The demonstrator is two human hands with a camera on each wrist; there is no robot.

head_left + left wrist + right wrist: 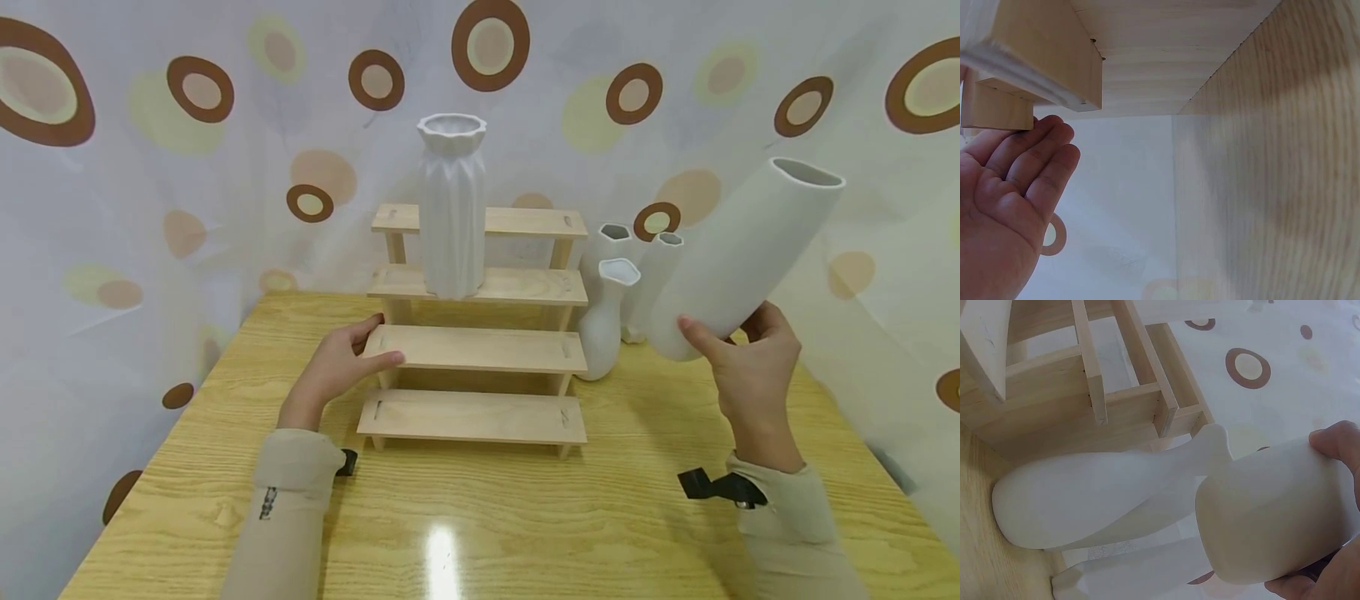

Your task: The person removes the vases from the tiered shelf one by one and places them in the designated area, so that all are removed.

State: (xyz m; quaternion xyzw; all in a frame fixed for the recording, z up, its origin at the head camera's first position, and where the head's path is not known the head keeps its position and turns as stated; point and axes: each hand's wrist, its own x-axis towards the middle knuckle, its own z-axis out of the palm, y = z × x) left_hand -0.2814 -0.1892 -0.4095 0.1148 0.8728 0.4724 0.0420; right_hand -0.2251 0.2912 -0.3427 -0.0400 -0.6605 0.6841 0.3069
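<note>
My right hand grips a smooth white vase low on its body. The vase leans to the right above the table, its oval mouth up; its base shows in the right wrist view. At the left end of a four-tier wooden display stand, my left hand holds a middle step, thumb on top. Its other fingers extend by the stand's side in the left wrist view. A white pleated vase stands upright on the step second from the top.
Right of the stand, a white bulbous vase with a narrow neck stands on the wood-grain table. Behind it are two more white vases, one slim vase partly covered by the held one. A dotted cloth hangs behind.
</note>
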